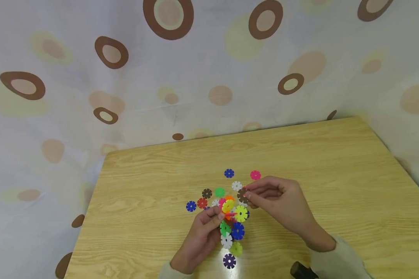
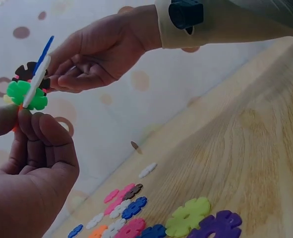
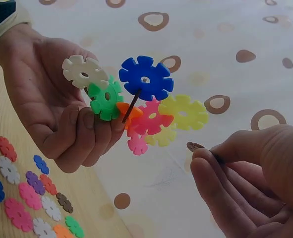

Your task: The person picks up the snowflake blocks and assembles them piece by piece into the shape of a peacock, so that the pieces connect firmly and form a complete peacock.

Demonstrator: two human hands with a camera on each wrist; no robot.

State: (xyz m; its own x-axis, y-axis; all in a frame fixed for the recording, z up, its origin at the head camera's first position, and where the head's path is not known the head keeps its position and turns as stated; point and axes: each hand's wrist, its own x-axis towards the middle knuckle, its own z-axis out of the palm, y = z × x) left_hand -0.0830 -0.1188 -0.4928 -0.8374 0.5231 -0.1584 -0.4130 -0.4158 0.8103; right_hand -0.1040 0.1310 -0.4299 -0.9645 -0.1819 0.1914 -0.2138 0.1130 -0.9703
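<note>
My left hand (image 1: 204,232) pinches a cluster of interlocking plastic snowflake discs above the table. In the right wrist view the cluster shows a blue disc (image 3: 156,84), a white disc (image 3: 76,67), a green disc (image 3: 105,101), a pink disc (image 3: 153,118) and yellow discs. Its inner joints are partly hidden behind the left fingers. Off to the right of the cluster, my right hand (image 1: 290,201) pinches a brown snowflake disc (image 1: 243,197) between thumb and fingers. That disc appears edge-on in the right wrist view, with a gap between it and the cluster.
Loose discs lie on the wooden table (image 1: 143,201) beneath and beyond the hands, among them a blue one (image 1: 191,206), a red one (image 1: 202,203) and a pink one (image 1: 255,175). A purple disc (image 1: 229,265) lies nearer me. Patterned cloth (image 1: 195,69) hangs behind the table.
</note>
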